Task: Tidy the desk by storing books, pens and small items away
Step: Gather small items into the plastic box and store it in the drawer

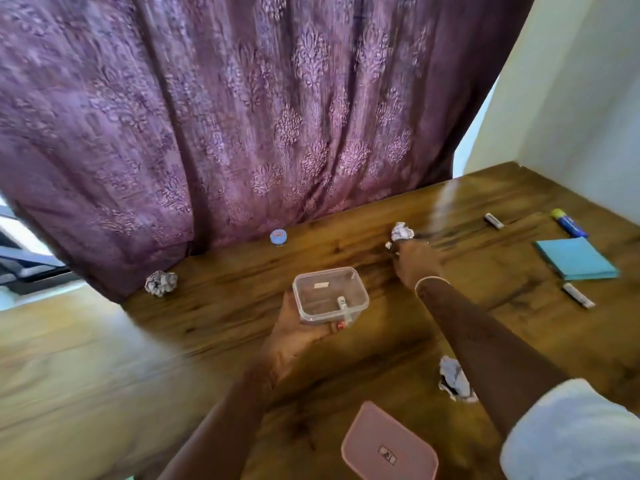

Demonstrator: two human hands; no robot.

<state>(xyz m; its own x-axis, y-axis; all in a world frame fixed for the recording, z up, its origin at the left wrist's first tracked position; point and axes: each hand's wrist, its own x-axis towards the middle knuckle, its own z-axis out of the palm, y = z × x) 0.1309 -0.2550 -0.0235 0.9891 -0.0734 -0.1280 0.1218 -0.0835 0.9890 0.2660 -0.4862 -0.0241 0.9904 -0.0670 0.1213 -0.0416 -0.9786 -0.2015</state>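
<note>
My left hand [299,332] holds a clear plastic container [330,294] from below, above the wooden desk [242,306]; a small white item lies inside it. My right hand [414,259] reaches forward across the desk, its fingertips at a crumpled paper ball [402,232]; whether it grips the ball is not clear. A pink lid [389,445] lies near the front edge. A blue sticky-note pad [576,259], a blue glue stick [569,227] and two small white sticks [494,220] [577,295] lie on the right.
Two more crumpled paper balls rest on the desk, one [161,283] at the far left by the purple curtain [225,116], one [455,379] under my right forearm. A small blue round tin [278,237] sits at the curtain's foot. A white wall [571,98] borders the right.
</note>
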